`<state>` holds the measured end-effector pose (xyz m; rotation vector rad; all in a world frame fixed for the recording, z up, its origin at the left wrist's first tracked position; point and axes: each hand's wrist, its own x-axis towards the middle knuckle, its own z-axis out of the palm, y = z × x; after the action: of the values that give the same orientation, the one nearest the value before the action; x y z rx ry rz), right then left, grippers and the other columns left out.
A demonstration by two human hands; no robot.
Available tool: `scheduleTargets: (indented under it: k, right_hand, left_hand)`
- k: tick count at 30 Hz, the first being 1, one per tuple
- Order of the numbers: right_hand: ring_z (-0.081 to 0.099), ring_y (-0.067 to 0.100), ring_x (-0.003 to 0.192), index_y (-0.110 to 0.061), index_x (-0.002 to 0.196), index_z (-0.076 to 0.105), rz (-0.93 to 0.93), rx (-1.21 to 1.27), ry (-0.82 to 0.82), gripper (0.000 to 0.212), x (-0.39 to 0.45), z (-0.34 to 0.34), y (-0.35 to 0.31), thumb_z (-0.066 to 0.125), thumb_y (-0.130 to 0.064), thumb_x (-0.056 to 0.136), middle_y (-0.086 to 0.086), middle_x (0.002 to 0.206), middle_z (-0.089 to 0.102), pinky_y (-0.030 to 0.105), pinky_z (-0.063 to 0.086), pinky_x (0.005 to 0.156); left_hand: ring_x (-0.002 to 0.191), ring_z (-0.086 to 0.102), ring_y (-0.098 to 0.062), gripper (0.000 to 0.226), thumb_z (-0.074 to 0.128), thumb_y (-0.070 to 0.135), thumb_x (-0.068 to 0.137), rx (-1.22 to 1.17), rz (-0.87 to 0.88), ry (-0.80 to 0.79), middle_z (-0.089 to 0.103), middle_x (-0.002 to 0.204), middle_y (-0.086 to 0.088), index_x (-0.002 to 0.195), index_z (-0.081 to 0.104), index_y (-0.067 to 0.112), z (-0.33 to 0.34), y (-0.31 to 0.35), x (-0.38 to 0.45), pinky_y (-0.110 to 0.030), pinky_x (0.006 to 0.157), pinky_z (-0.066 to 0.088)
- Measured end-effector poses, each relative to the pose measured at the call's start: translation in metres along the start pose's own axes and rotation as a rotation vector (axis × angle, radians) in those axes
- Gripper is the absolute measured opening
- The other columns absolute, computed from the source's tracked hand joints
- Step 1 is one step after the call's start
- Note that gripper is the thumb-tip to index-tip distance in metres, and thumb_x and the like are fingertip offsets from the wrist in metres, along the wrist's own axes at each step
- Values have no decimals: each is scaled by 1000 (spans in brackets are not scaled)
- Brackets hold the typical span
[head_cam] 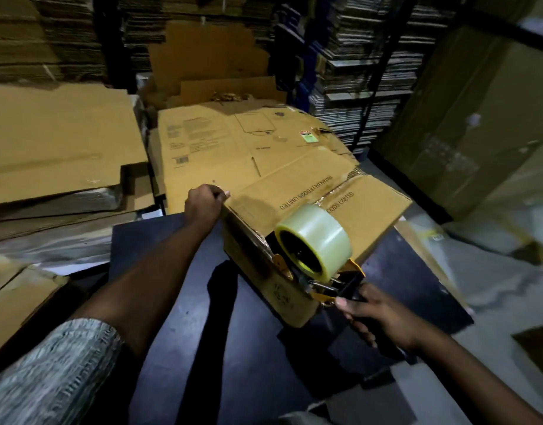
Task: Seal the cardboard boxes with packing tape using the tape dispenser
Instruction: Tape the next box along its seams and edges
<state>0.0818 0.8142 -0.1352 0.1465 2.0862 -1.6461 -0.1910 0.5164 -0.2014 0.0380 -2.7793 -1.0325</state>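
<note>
Nearest the camera, the right hand [377,314] is wrapping its fingers [345,303] around the black handle of the yellow tape dispenser with its clear tape roll [314,240], which is sitting at the near end of the brown cardboard box [319,204] on the dark surface [159,240]. Box's flap seam is running away from that hand toward the far right, so the pull probably goes along it. Left hand [204,202] is gripping the far left corner, steadying it.

I read "FOODS LIMITED" printed on each of the two top flaps of the cardboard box [322,207], either side of its centre seam; the word before it is too blurred. The flattened carton [221,142] behind carries printed blocks and a green sticker, all unreadable.
</note>
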Motion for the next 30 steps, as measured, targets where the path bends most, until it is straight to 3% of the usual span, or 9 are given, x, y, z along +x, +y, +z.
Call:
scheduleTargets:
  k: [5,9,13,15,18,20,22,25,30]
  right_hand:
    - [35,21,49,-1,91,45,42,64,50,84,-32,-10,24,85,-67,58,16,63,39,34,28,50]
    - [29,22,53,-6,90,48,67,166,80,81,-47,-8,38,92,-62,50,16,64,35,35,19,50]
    - [31,18,48,-12,85,50,54,208,90,74,-48,-5,45,93,-60,48,13,57,35,31,21,48]
    - [31,17,47,-11,85,45,63,237,98,78,-47,-6,47,93,-59,46,11,56,36,30,21,47]
    - [32,16,44,-18,80,59,43,286,56,62,-46,-9,50,93,-57,46,10,55,36,27,23,43]
    - [33,16,40,-23,71,64,4,316,19,49,-44,-9,51,93,-56,49,9,52,38,24,24,40]
    - [34,15,37,-13,80,58,-1,361,35,58,-41,-11,54,92,-50,52,8,50,41,20,25,38]
    - [37,13,35,-1,88,46,9,419,51,64,-35,-13,60,87,-39,55,6,50,44,17,30,37]
    - [37,17,37,0,88,44,-19,432,38,74,-17,-17,63,89,-50,57,9,52,41,22,30,38]
  left_hand:
    - [93,66,-33,28,65,37,94,-46,6,25,74,97,-14,96,78,12,11,1,7,-30,71,43]
    - [97,65,-38,33,58,37,98,-74,-48,66,73,101,-19,101,76,9,23,1,7,-34,74,46]
    - [98,61,-42,40,43,32,105,-178,-101,125,68,105,-26,103,69,2,43,0,1,-39,75,42]
    - [100,60,-37,42,38,32,107,-328,-172,144,67,109,-24,105,67,2,54,1,-2,-37,77,40]
    - [110,61,-29,49,33,45,107,-785,-374,110,67,119,-15,109,68,11,69,4,-2,-32,90,45]
    - [115,61,-30,55,28,55,104,-971,-492,75,68,120,-11,106,69,18,78,7,2,-37,104,47]
    - [113,63,-31,59,25,60,103,-1054,-546,66,70,116,-10,103,69,21,86,9,8,-42,105,47]
    - [126,55,-33,72,21,63,102,-996,-606,54,62,133,-12,130,62,11,92,15,19,-41,111,40]
    - [142,32,-41,86,5,63,100,-355,-652,-17,39,152,-22,145,44,1,78,15,39,-51,118,19]
